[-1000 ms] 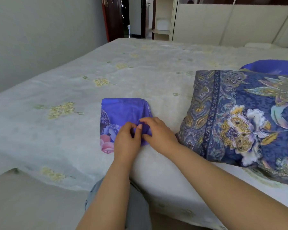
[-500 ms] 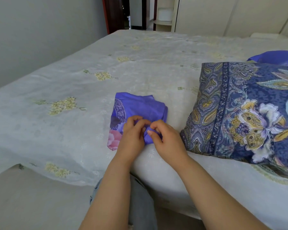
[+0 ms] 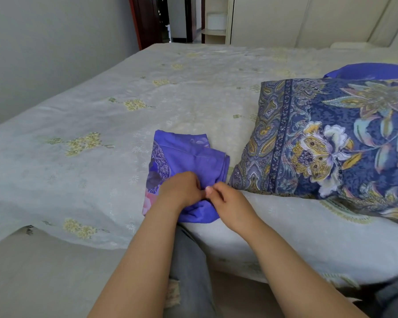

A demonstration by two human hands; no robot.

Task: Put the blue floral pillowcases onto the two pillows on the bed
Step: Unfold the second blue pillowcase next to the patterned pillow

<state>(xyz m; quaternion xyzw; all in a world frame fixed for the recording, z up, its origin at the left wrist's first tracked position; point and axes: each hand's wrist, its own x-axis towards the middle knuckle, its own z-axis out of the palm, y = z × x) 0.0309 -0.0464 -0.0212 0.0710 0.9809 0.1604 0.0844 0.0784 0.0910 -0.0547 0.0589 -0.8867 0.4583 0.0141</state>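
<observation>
pinching the near edge of a folded blue floral pillowcase (image 3: 189, 161) on the bed (image 3: 78, 180), left hand (image 3: 182, 191) and right hand (image 3: 230, 200) both closed on the cloth, grips touching. right of the grips a patterned pillow (image 3: 331, 138) lies close by, seemingly already covered; another blue piece (image 3: 372, 71) peeks behind it. judgement: early, this case still folded, at least one pillow left.

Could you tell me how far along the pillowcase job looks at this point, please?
Early. One pillow already wears a blue floral cover, though whether it was put on in this job cannot be told. In hand: the left hand and right hand pinch the near edge of a folded blue pillowcase on the bed. Left: unfolding it and fitting it on a pillow.
</observation>
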